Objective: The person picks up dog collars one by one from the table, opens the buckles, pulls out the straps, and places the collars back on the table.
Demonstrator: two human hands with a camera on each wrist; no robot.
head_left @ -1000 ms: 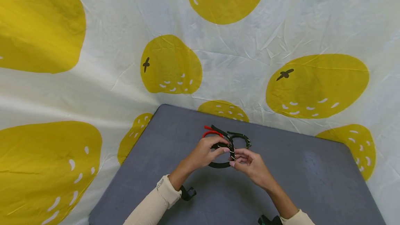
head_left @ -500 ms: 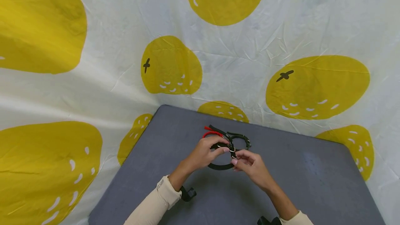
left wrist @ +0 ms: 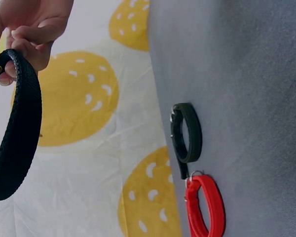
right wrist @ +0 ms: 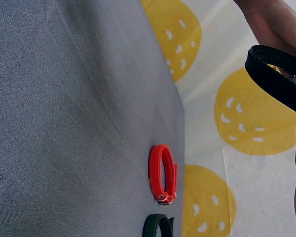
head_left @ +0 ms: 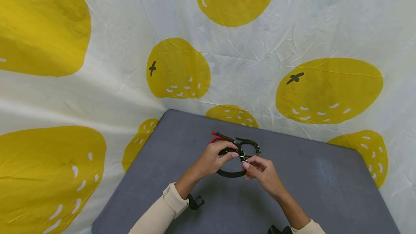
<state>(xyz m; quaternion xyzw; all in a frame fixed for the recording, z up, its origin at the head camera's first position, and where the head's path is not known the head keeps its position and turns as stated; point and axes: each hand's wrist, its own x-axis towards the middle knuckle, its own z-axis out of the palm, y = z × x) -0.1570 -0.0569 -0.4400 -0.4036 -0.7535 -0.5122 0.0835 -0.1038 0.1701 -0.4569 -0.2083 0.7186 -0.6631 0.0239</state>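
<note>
In the head view I hold a black collar (head_left: 230, 174), a loop with a metal buckle (head_left: 243, 158), raised over the table. My left hand (head_left: 214, 158) pinches it on the left, just behind the buckle. With thumb and fingers my right hand (head_left: 264, 174) pinches the buckle end from the right. The collar's free end (head_left: 222, 136) sticks out to the upper left beyond my left fingers. Its wide band (left wrist: 27, 128) curves down in the left wrist view, and part of the loop (right wrist: 271, 76) shows in the right wrist view. Fingers hide some of the buckle.
On the grey table (head_left: 292, 190) behind my hands lie a red collar (left wrist: 214, 205) and a dark green collar (left wrist: 193, 131), side by side. A white cloth with yellow fruit shapes (head_left: 328, 91) hangs along the table's back and left edges.
The stretch of strap showing between my hands has shortened, and the free end has shifted slightly left. My right fingertips have moved a little right and up; my left hand stays in place.
</note>
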